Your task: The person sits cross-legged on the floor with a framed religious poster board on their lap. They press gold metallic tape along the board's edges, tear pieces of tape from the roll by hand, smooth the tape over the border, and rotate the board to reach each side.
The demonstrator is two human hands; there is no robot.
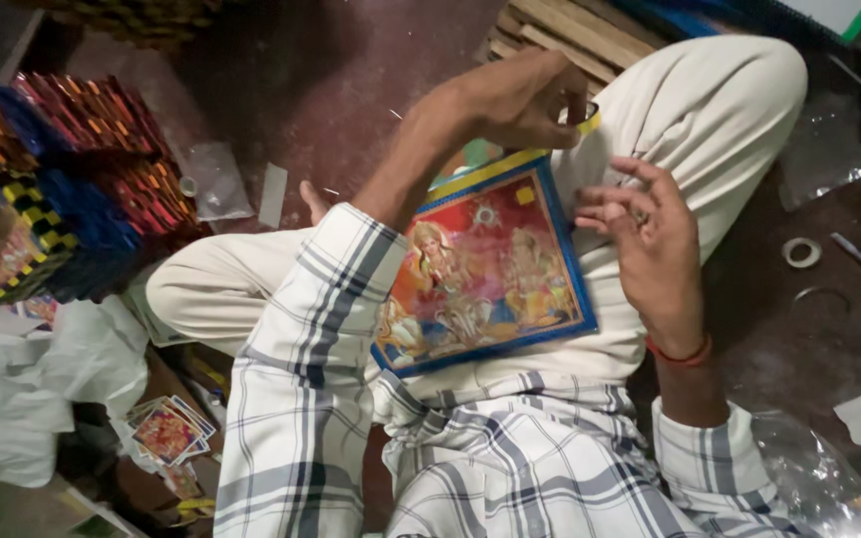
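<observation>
Yellow-edged and blue-bordered, the picture (485, 269) lies flat on the person's lap, across the pale trousers (710, 120), its top corner reaching toward the raised knee. The left hand (520, 100) hangs curled above that top edge, fingers pinched together on a small dark ring, probably a tape roll (582, 112), though little of it shows. The right hand (650, 234) rests on the knee just beside the picture's right edge, fingers bent and loosely apart, holding nothing that can be made out. A sound way to work this step, judging from the pose, is to keep the picture pressed flat against the thigh and line any strip up square with the yellow edge before pressing it down, since the lap gives a soft, sloping bed. Room is tight: the checked sleeves (301, 329) crowd the near corner, and the knee blocks the far right. On the floor to the right lie another tape ring (801, 252) and clear plastic (824, 149); to the left stand stacked coloured frames (82, 169), white bags (42, 379) and a fan of small cards (166, 433).
</observation>
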